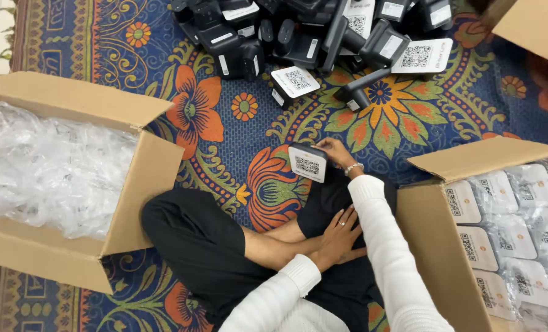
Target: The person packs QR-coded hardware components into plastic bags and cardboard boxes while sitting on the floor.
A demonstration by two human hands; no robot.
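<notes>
Head view shows you seated cross-legged on a patterned rug [224, 154], your right hand [336, 152] pinching a small black device with a white coded face [307, 163] by its far edge, just above your knee. Your left hand [340, 233] rests flat on your leg, fingers loosely spread and holding nothing. Grip the device by its black sides, not the white face, and bring the left hand up to steady it so it does not twist in a one-sided pinch. A heap of black devices [311, 37] lies well apart ahead of you. A carton of clear plastic bags [52, 166] stands open on your left, a carton of bagged devices [507, 240] on your right; both raised flaps jut inward, so keep your elbows clear. Open rug lies between your knees and the heap.
</notes>
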